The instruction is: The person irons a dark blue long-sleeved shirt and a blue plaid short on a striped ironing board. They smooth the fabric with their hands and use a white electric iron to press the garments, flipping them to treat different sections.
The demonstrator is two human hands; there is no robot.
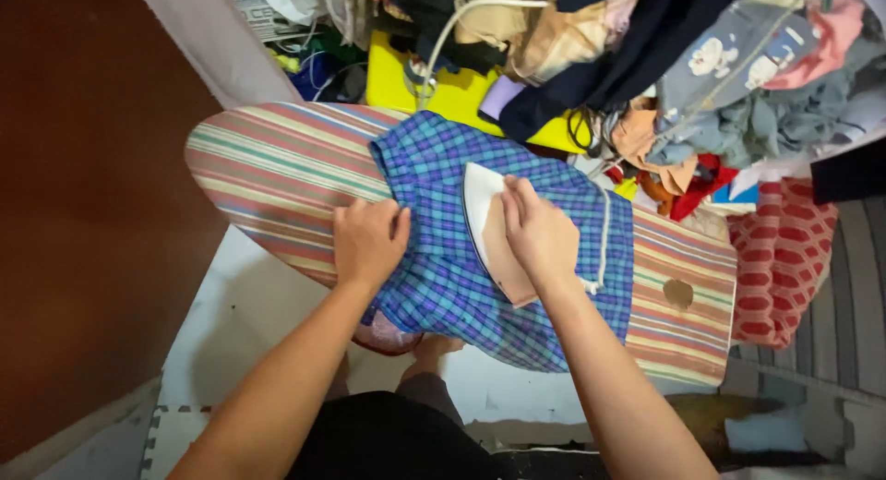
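Left hand (369, 242) flattens plaid cloth (443, 286); right hand (538, 233) grips iron (484, 223)

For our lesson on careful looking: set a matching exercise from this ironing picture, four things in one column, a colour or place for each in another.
1. iron
2. checked cloth
3. ironing board
4. left hand

A. striped cover
B. blue and purple
C. under the right hand
D. pressing the cloth's edge flat

Pairs: 1-C, 2-B, 3-A, 4-D
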